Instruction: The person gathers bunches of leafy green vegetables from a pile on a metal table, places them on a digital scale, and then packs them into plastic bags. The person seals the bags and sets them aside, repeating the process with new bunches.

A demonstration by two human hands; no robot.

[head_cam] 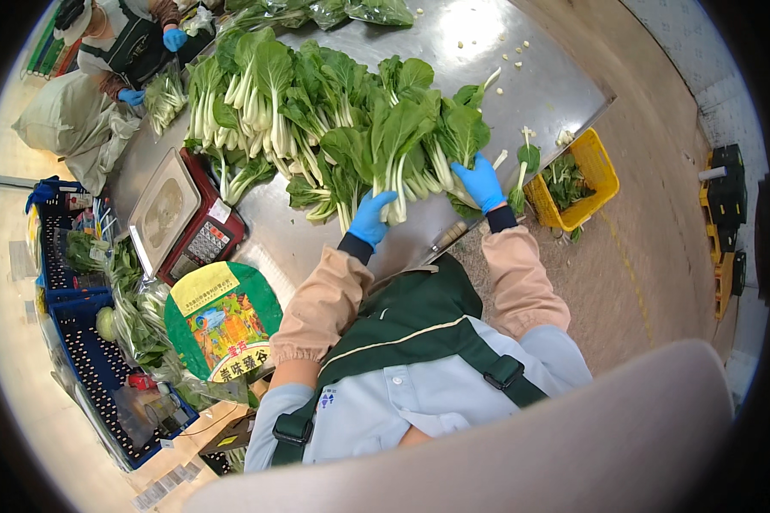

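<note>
A large heap of leafy greens with white stalks [263,96], like bok choy, lies across the metal table [539,77]. My left hand [370,221], in a blue glove, grips the white stalks of a bok choy bunch [398,138] at the heap's near side. To the right, my right hand [480,183], also gloved in blue, is at the leaf of another bok choy [465,131]; its fingertips are partly hidden by the leaf, so its hold is unclear. Near the table's front edge, below and between the hands, lies a knife with a wooden handle [452,235].
A red scale [215,224] with a metal pan stands left. Beside it is a round green-and-yellow printed lid or sign [224,320]. Blue crates [83,333] hold bagged greens. A yellow basket [606,173] with leaf scraps stands right. A co-worker with gloved hands [131,96] handles greens at upper left.
</note>
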